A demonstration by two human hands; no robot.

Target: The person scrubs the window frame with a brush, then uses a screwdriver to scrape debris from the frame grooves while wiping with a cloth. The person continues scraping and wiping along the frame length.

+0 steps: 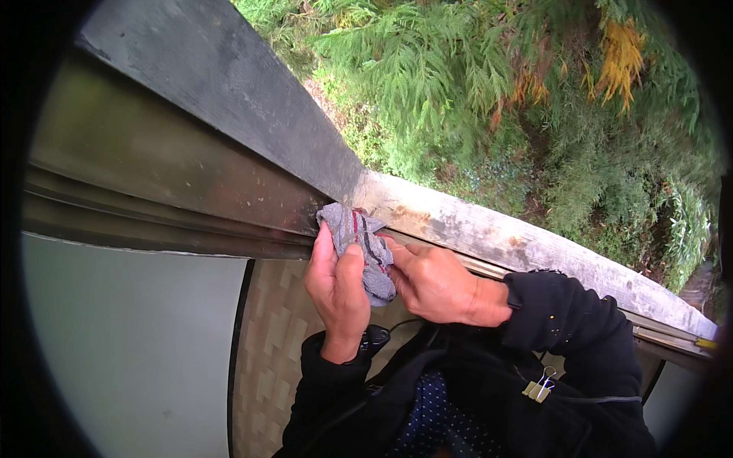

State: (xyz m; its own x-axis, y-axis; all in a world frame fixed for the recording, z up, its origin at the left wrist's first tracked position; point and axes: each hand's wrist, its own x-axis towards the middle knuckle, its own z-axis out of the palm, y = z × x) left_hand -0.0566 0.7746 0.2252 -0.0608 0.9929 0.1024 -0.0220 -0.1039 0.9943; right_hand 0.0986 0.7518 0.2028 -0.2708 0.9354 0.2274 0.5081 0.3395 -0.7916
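Note:
A grey cloth (375,286) with red and dark stripes is bunched between my hands at the lower corner of a window frame. My left hand (338,280) grips it from the left, thumb lying over the folds. From the right, my right hand (432,277) pinches the cloth's edge with its fingertips, which are partly hidden. The cloth's upper end meets the corner where the dark metal side frame (189,177) joins the sill track (481,266). Whether something lies under the cloth cannot be seen.
Beyond the track runs a weathered, stained outer ledge (458,214). A dark outer wall face (240,86) rises at left. Green conifer branches (446,74) hang outside. Below are wood-patterned floor (275,343) and a pale panel (126,343). A binder clip (538,389) holds a cable on my jacket.

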